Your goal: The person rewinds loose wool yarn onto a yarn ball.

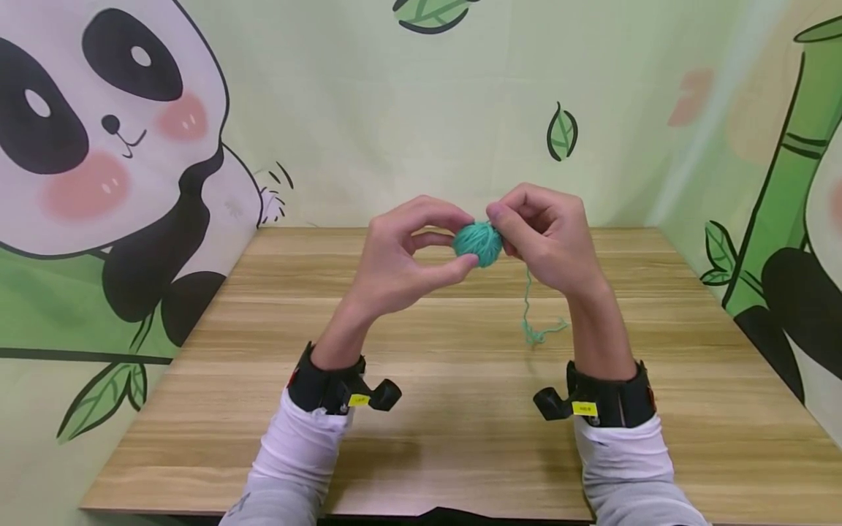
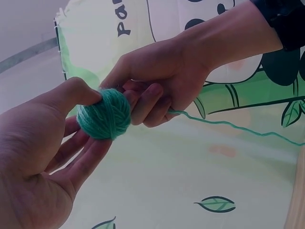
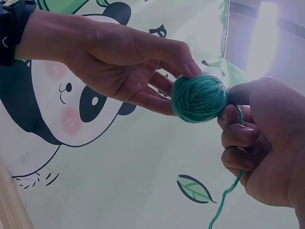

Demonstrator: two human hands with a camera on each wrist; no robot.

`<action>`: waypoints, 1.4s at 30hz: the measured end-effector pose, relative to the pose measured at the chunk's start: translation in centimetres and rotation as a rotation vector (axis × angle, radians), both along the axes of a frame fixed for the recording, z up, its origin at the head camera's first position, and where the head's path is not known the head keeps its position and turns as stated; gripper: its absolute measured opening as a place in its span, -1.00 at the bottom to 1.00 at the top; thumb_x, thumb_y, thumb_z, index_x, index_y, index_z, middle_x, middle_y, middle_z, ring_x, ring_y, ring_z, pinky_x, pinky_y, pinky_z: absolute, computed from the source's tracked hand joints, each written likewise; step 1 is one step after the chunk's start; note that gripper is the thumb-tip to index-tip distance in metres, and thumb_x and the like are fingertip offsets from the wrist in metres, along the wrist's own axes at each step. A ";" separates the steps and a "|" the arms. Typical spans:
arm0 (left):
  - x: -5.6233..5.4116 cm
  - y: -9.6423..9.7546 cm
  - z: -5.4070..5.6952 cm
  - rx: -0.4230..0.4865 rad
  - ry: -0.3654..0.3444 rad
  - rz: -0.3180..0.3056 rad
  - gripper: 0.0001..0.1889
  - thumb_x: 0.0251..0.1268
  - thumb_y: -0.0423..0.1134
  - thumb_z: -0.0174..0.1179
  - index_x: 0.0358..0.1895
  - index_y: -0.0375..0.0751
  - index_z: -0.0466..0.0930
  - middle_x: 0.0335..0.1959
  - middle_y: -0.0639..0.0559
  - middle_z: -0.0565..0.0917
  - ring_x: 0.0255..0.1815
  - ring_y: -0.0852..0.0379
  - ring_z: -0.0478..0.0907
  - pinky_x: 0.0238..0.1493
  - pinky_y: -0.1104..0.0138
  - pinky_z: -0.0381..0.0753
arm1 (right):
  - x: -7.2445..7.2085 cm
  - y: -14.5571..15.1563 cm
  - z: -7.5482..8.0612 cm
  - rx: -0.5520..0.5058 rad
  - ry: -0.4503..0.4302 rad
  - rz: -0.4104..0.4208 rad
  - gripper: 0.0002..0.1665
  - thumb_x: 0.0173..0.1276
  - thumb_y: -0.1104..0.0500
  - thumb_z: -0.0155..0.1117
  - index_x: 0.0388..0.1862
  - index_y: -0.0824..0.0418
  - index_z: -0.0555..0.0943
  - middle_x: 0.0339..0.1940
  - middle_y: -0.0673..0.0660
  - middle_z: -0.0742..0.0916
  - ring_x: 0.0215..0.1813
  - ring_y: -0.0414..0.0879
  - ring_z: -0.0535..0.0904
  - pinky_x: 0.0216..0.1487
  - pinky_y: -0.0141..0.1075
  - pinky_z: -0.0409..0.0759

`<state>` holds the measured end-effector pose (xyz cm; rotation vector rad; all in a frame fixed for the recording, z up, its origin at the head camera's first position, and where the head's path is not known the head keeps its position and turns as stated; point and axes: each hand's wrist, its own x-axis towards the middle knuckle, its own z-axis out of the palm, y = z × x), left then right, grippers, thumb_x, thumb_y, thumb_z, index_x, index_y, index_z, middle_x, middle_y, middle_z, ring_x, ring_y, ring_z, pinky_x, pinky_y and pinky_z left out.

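Note:
A small ball of teal yarn (image 1: 478, 244) is held up above the table between both hands. My left hand (image 1: 408, 256) grips it from the left, thumb at its near side and fingertips at the far side. At the ball's right side, my right hand (image 1: 549, 237) pinches the yarn strand (image 3: 240, 117) between thumb and forefinger, its other fingers curled. From the right hand the loose yarn tail (image 1: 527, 299) hangs down to a small crinkled bunch by the table. In the left wrist view, wraps run in several directions over the yarn ball (image 2: 104, 114).
The wood-grain table (image 1: 434, 416) spreads beneath both forearms. Behind it hangs a pale green backdrop (image 1: 342, 109) with printed pandas, leaves and bamboo. Each wrist wears a black strap, such as the left strap (image 1: 322, 383), with a small camera sticking inward.

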<state>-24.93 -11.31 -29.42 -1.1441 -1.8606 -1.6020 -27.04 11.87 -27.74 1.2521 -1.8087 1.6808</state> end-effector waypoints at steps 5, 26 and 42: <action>0.0 0.0 0.0 0.001 0.009 0.016 -0.59 0.17 -0.57 0.61 0.11 -0.48 0.79 0.06 -0.30 0.81 0.05 0.00 0.81 0.12 0.16 0.99 | 0.0 0.1 0.0 -0.007 0.005 -0.010 -0.78 0.60 0.46 0.23 -0.30 0.58 0.65 -0.60 -0.06 0.63 -0.62 -0.17 0.37 -0.67 -0.41 0.25; -0.5 0.1 0.0 0.140 0.086 0.249 -0.57 0.24 -0.50 0.60 0.17 -0.46 0.76 0.10 -0.28 0.80 0.06 -0.07 0.84 0.18 0.24 0.96 | 0.6 -0.3 0.0 0.046 0.074 0.084 -0.84 0.55 0.55 0.15 -0.18 0.59 0.68 -0.58 0.04 0.59 -0.60 -0.16 0.38 -0.67 -0.33 0.22; -0.2 0.6 0.3 0.284 0.081 0.252 -0.61 0.32 -0.50 0.53 0.17 -0.52 0.73 0.12 -0.37 0.78 0.10 0.13 0.81 0.21 0.16 0.96 | 0.4 -0.9 -0.4 0.196 0.113 0.174 -0.75 0.53 0.55 0.24 -0.09 0.39 0.83 -0.61 0.05 0.53 -0.61 -0.18 0.32 -0.65 -0.29 0.20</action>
